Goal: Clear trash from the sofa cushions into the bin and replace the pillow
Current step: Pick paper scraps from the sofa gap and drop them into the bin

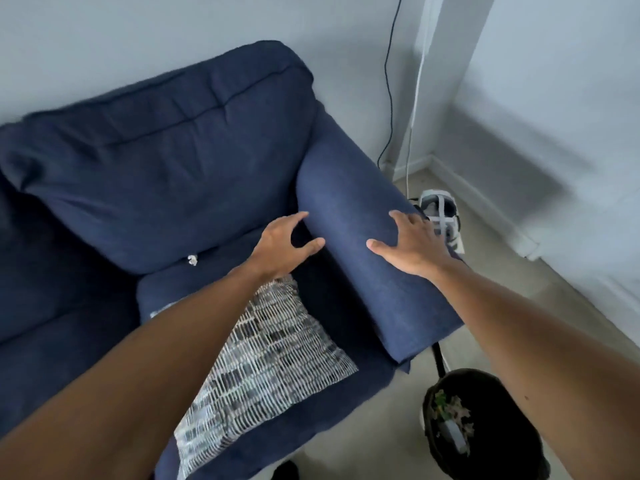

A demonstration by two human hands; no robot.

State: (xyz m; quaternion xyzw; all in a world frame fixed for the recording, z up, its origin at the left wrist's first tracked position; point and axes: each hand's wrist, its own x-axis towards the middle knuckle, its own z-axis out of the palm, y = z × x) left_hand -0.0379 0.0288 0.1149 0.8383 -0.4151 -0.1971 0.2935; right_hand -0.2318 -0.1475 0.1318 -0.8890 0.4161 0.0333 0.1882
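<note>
**Sofa corner: items counted**

One pillow (273,355), lower centre, flat on the seat cushion (166,289), long axis from lower left to upper right. One crumpled scrap (192,260) at the cushion seam. One bin (485,427), lower right. Our left hand (284,242) and right hand (412,242): grips spread, empty, at the armrest (363,258).

Navy sofa (166,174), pillow (266,358) (grey-white woven pattern), black bin (427,407)

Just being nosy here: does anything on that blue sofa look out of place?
Yes. A small crumpled white scrap sits in the crease between the seat cushion and back cushion, like leftover trash. The patterned pillow lies flat and skewed on the seat, one corner overhanging the front edge, rather than propped up.
</note>
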